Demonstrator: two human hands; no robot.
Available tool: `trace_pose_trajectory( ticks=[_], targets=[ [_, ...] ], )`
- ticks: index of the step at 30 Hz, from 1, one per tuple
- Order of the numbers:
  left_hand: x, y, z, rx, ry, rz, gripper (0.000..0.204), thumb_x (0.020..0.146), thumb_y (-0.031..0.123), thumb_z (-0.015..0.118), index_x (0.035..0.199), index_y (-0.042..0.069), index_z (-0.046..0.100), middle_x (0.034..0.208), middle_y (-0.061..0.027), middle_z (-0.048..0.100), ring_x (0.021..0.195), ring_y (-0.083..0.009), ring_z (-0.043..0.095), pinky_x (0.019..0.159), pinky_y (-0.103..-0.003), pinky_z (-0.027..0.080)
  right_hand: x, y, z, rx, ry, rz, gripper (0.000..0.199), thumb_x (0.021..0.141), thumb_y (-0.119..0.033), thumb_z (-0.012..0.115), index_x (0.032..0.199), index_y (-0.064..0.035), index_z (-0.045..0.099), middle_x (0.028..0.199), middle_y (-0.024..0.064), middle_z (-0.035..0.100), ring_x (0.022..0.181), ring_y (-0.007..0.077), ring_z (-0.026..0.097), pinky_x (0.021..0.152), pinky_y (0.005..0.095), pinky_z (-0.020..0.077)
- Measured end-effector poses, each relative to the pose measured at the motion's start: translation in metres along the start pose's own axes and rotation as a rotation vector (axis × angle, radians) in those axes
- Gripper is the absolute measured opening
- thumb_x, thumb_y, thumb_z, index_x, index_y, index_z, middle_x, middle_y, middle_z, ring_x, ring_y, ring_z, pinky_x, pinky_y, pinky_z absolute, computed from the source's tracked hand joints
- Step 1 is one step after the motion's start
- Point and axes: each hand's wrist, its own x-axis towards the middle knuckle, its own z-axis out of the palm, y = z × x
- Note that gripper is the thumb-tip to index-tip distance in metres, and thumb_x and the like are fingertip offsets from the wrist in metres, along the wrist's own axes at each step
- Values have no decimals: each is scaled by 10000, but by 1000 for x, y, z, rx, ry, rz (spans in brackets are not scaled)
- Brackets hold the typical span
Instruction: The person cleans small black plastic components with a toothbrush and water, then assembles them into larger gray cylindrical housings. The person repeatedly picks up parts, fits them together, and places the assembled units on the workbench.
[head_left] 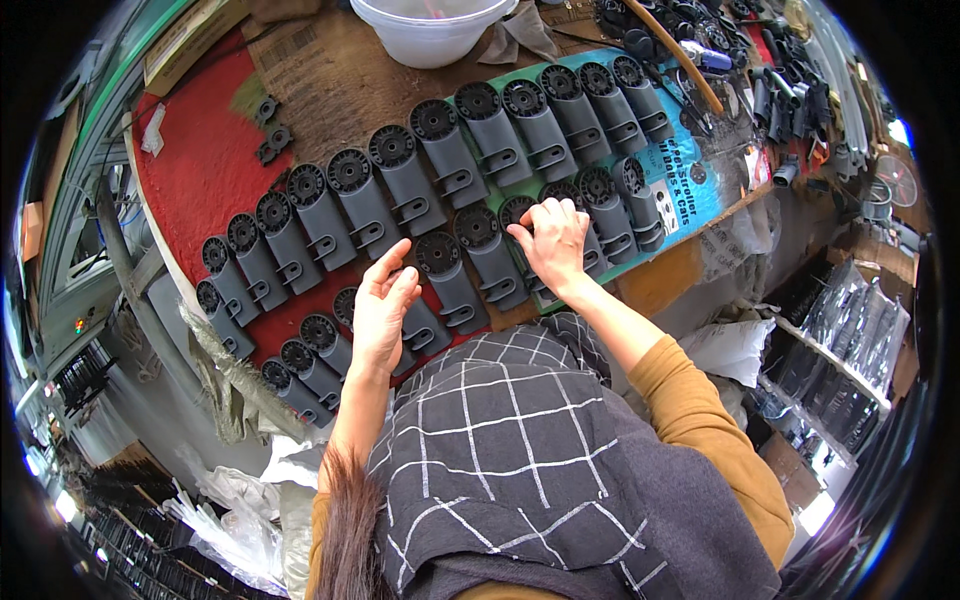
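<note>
Two slanting rows of dark grey plastic parts lie on the workbench. Each part, like this one (pixel 442 150), has a round black ribbed end and a flat body with a slotted tab. Over the near row is my right hand (pixel 555 240), its fingers curled down onto the round end of one part (pixel 515 208). What its fingertips grip, if anything, is hidden. My left hand (pixel 385 310) hovers by the same row, beside another grey part (pixel 450 283), fingers partly stretched and apart, with nothing visible in it. It hides some of the parts behind it.
A white tub (pixel 430 35) stands at the bench's far side. Small black pieces (pixel 270 140) lie on red cloth (pixel 195 130) at left. A wooden stick (pixel 680 55) and a heap of black parts (pixel 790 105) occupy the far right. Blue printed sheeting (pixel 700 185) covers the right end.
</note>
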Motion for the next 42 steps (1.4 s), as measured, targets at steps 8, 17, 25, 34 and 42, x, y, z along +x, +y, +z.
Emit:
trace_pose_trajectory(
  ticks=[8,17,25,34,42],
  targets=[
    [6,0,-10,-35,44,-3,396,914,114,631,1301,93,548,1180,24,567,962,-59,555,822,-232,469,-30,6,-14,-289,-140,-254,401,859,-345,617,1185,-111,625,1314,4,556,1199,193,462,968,383,303],
    [11,18,-22,-48,33,64,398,910,142,638,1300,130,562,1100,63,546,937,-30,525,815,-213,440,-16,30,-21,-210,-87,16,368,870,-305,605,1150,-68,625,1241,85,603,1186,222,490,988,413,301],
    [32,51,-53,0,189,176,403,895,192,664,1277,102,573,1098,26,547,936,-56,519,807,-222,447,14,100,-26,-132,250,43,168,809,-140,633,946,-44,638,1171,144,624,1093,322,557,947,453,405],
    [117,107,-99,405,403,447,392,870,179,660,1223,29,584,1110,-70,623,994,-160,581,866,-294,462,21,174,-12,-139,155,325,525,897,-271,617,1333,-29,454,1297,200,508,1203,374,464,1013,449,347],
    [217,139,-116,999,709,305,559,717,309,791,1145,-1,610,1109,-209,632,1053,-343,602,892,-425,478,52,104,-29,-64,335,171,433,934,-303,573,1253,-14,522,1265,163,514,1201,330,452,1024,442,322]
  ],
)
